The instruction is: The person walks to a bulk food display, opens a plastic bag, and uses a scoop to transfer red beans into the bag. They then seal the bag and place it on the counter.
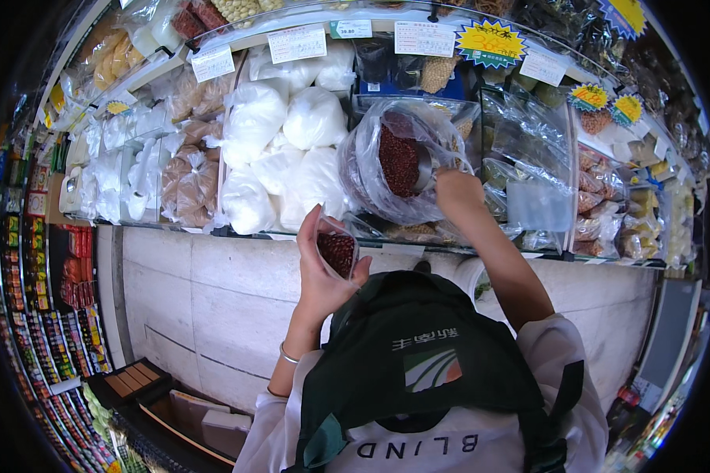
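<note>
My left hand (326,269) holds a small clear plastic bag (337,248) by its sides, its mouth spread and dark red beans inside. Over the display counter, my right hand (457,188) reaches into a large clear plastic bag (364,177) of small dark red beans (398,156). Its fingers are closed at the handle end of a metal scoop (424,171), whose bowl lies against the beans. Part of the scoop and some fingertips are hidden by plastic. Knotted bags of white powder or grains (254,118) lie left of the large bag.
Bags of brown goods (190,183) lie further left, and packed dried goods (597,195) fill compartments on the right. Price cards (297,43) line the back rail. The counter's front edge (260,235) runs before me. Shelves of packets (35,254) stand far left; a dark stand (171,408) is lower left.
</note>
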A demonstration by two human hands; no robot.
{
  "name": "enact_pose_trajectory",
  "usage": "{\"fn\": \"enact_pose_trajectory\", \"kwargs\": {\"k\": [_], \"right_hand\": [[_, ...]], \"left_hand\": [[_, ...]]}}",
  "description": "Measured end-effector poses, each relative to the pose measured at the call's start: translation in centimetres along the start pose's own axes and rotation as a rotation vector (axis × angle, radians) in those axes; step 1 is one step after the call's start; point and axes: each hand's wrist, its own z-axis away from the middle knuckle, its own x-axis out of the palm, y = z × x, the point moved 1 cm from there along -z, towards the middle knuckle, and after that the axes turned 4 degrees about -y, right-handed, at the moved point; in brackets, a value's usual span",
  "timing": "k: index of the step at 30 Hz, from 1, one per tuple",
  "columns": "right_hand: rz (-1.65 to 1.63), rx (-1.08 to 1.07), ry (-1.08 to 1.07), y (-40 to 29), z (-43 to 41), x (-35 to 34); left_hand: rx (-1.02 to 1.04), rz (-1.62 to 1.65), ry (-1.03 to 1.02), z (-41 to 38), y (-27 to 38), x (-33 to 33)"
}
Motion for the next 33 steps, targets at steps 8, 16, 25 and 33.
{"fn": "enact_pose_trajectory", "kwargs": {"k": [8,16,25,33], "right_hand": [[-0.64,-0.147,-0.126,7.5,2.4,1.2],[-1.17,-0.11,-0.279,6.6,3.8,3.0],[-1.039,-0.165,-0.27,10.6,9.0,-9.1],[-1.0,-0.288,-0.4,8.2,11.3,-18.0]], "left_hand": [[0.002,-0.031,-0.037,-0.6,-0.3,0.5],[0.066,0.015,-0.074,-1.5,-0.3,2.0],[0.0,-0.021,-0.131,-3.3,0.4,1.8],[0.062,-0.174,-0.204,-4.4,0.9,2.1]]}}
